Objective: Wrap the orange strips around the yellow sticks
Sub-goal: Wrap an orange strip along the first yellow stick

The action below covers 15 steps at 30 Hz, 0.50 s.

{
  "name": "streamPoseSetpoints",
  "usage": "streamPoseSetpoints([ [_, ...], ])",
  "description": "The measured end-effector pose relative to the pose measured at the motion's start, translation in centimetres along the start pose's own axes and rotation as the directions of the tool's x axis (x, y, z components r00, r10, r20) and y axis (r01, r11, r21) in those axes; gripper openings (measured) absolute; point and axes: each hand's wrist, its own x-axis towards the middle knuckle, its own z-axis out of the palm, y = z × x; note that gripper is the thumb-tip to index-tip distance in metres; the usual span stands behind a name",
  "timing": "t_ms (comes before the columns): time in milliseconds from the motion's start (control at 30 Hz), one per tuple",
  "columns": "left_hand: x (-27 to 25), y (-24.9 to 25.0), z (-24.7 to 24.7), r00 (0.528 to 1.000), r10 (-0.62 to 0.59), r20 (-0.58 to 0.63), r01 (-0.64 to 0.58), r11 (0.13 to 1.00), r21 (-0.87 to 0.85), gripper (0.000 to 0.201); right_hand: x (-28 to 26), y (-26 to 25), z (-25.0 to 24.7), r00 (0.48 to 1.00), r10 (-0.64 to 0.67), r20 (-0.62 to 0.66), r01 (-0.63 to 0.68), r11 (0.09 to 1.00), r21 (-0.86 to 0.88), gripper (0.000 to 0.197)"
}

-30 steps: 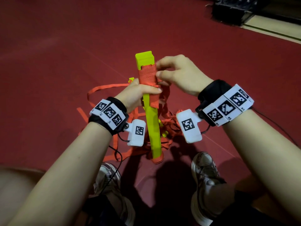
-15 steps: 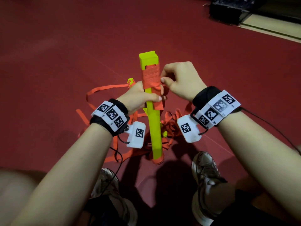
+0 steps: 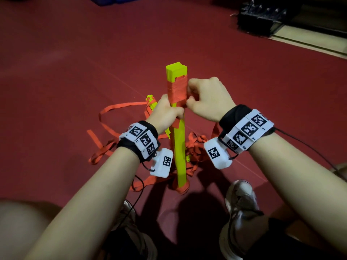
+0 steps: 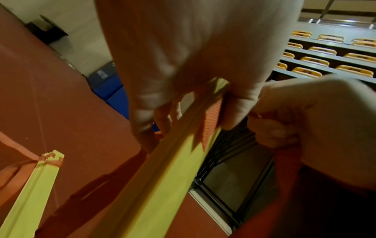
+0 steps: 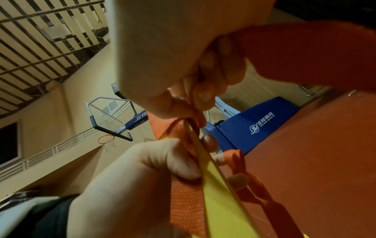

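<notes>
A yellow stick (image 3: 179, 147) stands upright on the red floor, its upper part bound in turns of orange strip (image 3: 177, 89). My left hand (image 3: 168, 113) grips the stick just below the wrapping, thumb across its front (image 4: 240, 106). My right hand (image 3: 206, 98) sits against the stick's right side, fingers curled, pinching the orange strip (image 5: 193, 104) tight at the stick's edge. The stick's bottom end also carries an orange wrap (image 3: 182, 189). A second yellow stick (image 3: 151, 102) lies on the floor behind my left hand, with strip hooked in its end (image 4: 52, 159).
Loose orange strips (image 3: 120, 107) loop over the floor to the left, and a tangled heap (image 3: 195, 145) lies behind the stick. My two shoes (image 3: 240, 199) sit near the stick's base. A black crate (image 3: 261, 17) stands at the far right.
My right hand has come down from the top of the wrapping to its lower edge, drawing the strip close against the stick. The left hand keeps its grip.
</notes>
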Motion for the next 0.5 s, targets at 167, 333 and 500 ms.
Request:
streamPoseSetpoints([
  [167,0.1,-0.2,0.1,0.999,-0.016,-0.047,0.02,0.996,0.082,0.034,0.1,0.8,0.1,0.999,-0.05,0.02,0.048,0.994,0.095,0.031],
  [333,-0.6,0.4,0.4,0.995,0.089,-0.052,-0.04,0.8,0.599,0.05,0.3,2.9,-0.8,0.998,-0.046,-0.041,0.053,0.981,0.189,0.043],
  [500,-1.3,0.7,0.6,0.972,0.233,0.0,-0.189,0.787,0.587,0.063,0.1,3.7,-1.4,0.999,-0.02,-0.042,0.029,0.973,0.23,0.056],
])
